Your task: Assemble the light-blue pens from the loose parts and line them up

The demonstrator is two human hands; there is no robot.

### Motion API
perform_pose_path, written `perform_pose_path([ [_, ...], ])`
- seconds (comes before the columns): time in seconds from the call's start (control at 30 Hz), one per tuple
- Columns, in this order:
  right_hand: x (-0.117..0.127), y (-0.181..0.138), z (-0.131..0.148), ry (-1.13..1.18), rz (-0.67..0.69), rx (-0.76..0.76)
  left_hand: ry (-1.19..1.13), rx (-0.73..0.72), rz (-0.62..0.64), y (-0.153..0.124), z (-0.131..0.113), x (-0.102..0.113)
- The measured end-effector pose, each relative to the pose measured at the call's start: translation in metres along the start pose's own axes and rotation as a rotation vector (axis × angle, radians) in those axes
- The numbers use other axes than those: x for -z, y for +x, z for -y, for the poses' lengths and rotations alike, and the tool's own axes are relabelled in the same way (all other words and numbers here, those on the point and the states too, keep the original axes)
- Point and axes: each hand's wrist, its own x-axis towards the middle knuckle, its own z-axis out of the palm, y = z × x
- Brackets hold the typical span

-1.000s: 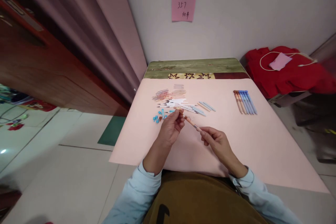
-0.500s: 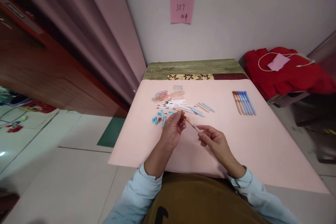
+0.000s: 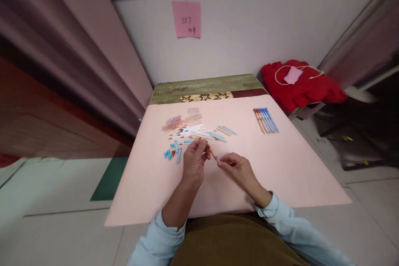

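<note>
A peach-coloured pen [image 3: 212, 151] slants between my two hands above the table. My left hand [image 3: 193, 162] pinches its upper end, and the fingers partly cover that end. The fingertips of my right hand [image 3: 240, 170] close on its lower end. Just beyond my left hand lie white pen refills [image 3: 193, 129] with dark tips, in a loose heap. Small blue caps [image 3: 168, 154] and blue tube pieces [image 3: 179, 155] are scattered to the left of that hand. Pale blue and cream pen barrels [image 3: 227, 130] rest past my right hand.
A row of brown-topped and blue-topped pens [image 3: 266, 120] lies at the right of the pink-covered table [image 3: 280, 174]. Clear and pinkish pieces [image 3: 174, 123] are heaped at the back left. Beyond the right edge is a red cloth [image 3: 299, 91] with a white cable.
The view has turned, so the table sits further left in the picture. My right hand has come closer to my left along the pen, and less of the pen shows between them.
</note>
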Motion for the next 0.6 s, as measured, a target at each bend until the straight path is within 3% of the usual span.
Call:
perform_pose_path([
  [0.27, 0.005, -0.002, -0.008, -0.156, -0.092, 0.152, 0.142, -0.001, 0.025, 0.002, 0.002, -0.001],
  [0.43, 0.055, 0.030, -0.016, -0.372, -0.359, 0.148, 0.608, -0.132, 0.029, -0.008, 0.024, 0.033],
  [0.6, 0.113, 0.084, -0.026, -0.701, -0.588, -0.068, 0.883, -0.285, 0.095, -0.020, 0.048, 0.061],
])
